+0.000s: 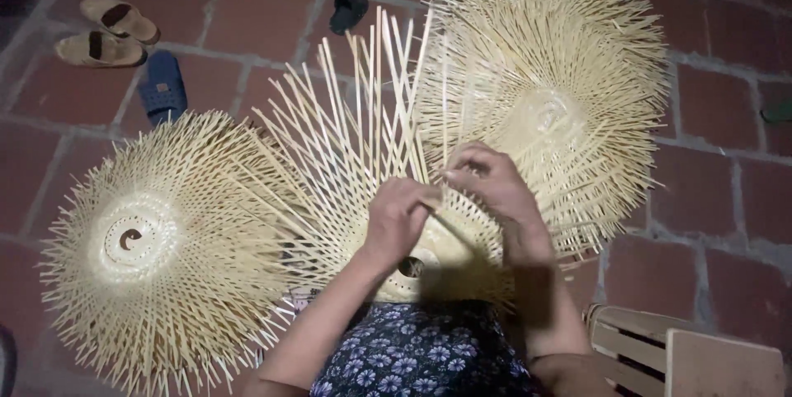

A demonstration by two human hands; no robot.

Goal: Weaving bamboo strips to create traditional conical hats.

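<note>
Gripping bamboo strips (388, 108), left hand (398, 220) and right hand (488, 181) curl together.

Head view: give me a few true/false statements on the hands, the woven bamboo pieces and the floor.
1. Both hands work on the middle woven piece. True: left hand and right hand grip its strips.
2. The floor is bare concrete. False: it is red brick tile.
3. A woven piece lies to the left with a hole at its centre. True.
4. The blue slipper sits on the wooden crate. False: it lies on the floor, upper left.
5. Two tan sandals lie upper left. True.
</note>
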